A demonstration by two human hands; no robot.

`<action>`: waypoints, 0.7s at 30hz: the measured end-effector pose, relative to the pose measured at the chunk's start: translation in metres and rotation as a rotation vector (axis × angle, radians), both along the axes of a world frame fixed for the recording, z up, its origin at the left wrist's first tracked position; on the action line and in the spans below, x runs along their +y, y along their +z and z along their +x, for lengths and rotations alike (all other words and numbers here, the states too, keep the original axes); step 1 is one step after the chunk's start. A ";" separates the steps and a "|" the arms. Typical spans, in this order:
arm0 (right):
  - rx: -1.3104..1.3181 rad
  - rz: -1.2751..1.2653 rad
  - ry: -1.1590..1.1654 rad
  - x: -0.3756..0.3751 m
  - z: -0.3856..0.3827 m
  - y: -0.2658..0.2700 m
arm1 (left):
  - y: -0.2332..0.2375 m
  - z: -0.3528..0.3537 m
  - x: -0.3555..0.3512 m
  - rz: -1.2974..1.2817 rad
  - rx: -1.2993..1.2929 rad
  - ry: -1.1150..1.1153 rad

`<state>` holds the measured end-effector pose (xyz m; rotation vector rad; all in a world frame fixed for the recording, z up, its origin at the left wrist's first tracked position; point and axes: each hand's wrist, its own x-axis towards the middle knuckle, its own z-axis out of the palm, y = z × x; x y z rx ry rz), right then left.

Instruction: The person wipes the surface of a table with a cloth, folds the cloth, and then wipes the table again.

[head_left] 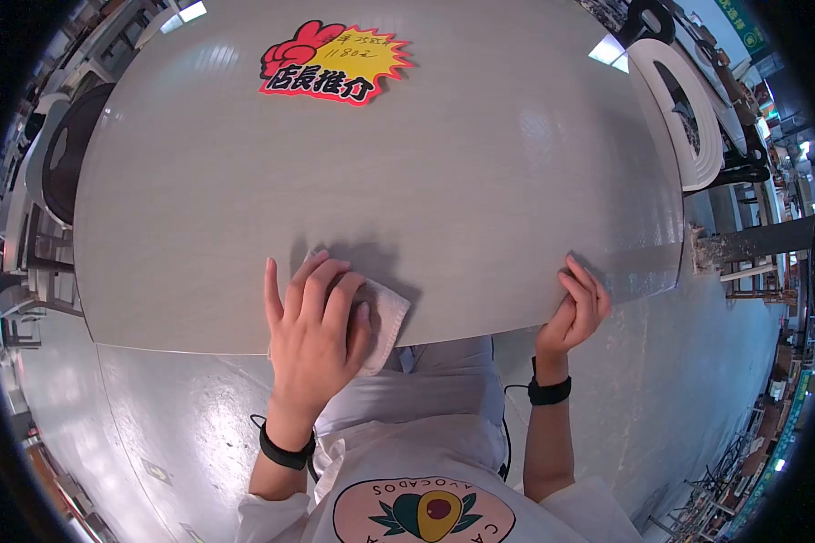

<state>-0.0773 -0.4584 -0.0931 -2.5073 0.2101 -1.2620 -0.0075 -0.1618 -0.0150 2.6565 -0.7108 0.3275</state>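
Observation:
My left hand (317,312) is at the near edge of a grey, glossy table (462,199), closed on a pale cloth (389,317). The cloth lies partly under the fingers, and one corner hangs over the edge toward my lap. Its remaining part is hidden beneath the hand. Farther right, my right hand (578,303) rests at the same edge with its fingers loosely bent and nothing visible in them. Both wrists wear black bands.
A red and yellow price sign (335,63) with handwriting lies toward the table's far side. A white-framed chair (697,118) stands against the right end, and a dark-backed chair (72,149) at the left. A grey beam (756,242) juts in from the right.

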 end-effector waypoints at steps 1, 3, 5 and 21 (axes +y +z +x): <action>0.002 -0.003 -0.005 0.000 0.000 0.000 | 0.000 0.000 0.000 -0.001 0.001 0.002; 0.007 -0.010 -0.015 0.000 -0.001 0.000 | 0.000 0.000 -0.001 -0.005 0.001 0.005; 0.001 -0.007 -0.014 0.000 0.000 -0.001 | -0.001 -0.001 -0.001 -0.010 0.003 0.010; -0.006 -0.010 -0.006 -0.001 0.001 0.000 | -0.002 -0.001 -0.002 -0.016 -0.008 0.028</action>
